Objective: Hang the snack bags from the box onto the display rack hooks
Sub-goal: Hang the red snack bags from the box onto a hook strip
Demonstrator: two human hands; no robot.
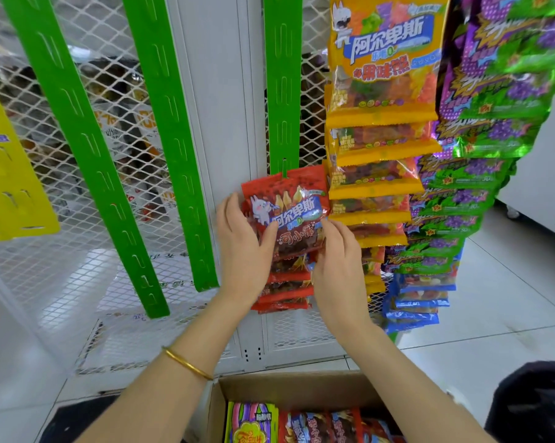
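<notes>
Head view: left hand (244,244) grips the red bag (289,212) by its left edge, right hand (336,270) pinches the right edge. Bag top is at a hook (284,169) on the green strip (282,81). Box (289,388) sits below.

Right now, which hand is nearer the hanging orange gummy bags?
Right. The right hand pinches the right edge of the red snack bag, close beside the orange gummy bags; the left hand grips its left side, farther off.
</notes>
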